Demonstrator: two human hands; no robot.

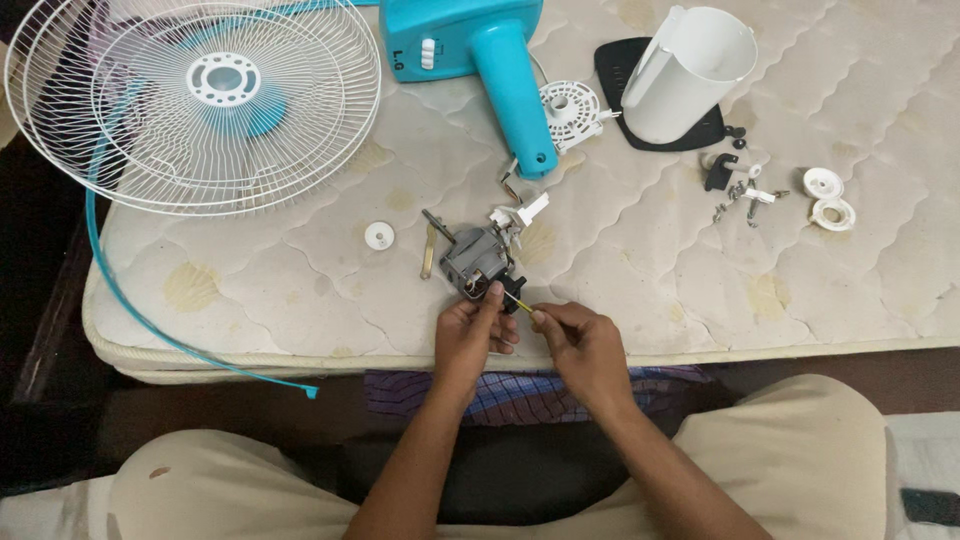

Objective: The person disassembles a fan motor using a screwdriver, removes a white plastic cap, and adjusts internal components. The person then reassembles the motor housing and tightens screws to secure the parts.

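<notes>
Both forearms extend forward, converging. Left hand (pixel 470 335) has fingers curled in a closed grip. Right hand (pixel 585 350), just beside the left hand, pinches with thumb and forefinger.

On the mattress (pixel 640 290), the fan guard (pixel 195 100) lies upper left, the motor (pixel 478 262) centre, the jug (pixel 690 75) upper right.

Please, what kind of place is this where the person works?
Probably a bedroom at home, used as a makeshift repair spot. The work lies on a quilted, stained mattress, with fan grilles, a fan stand and a motor spread over it, not on a workbench.
</notes>
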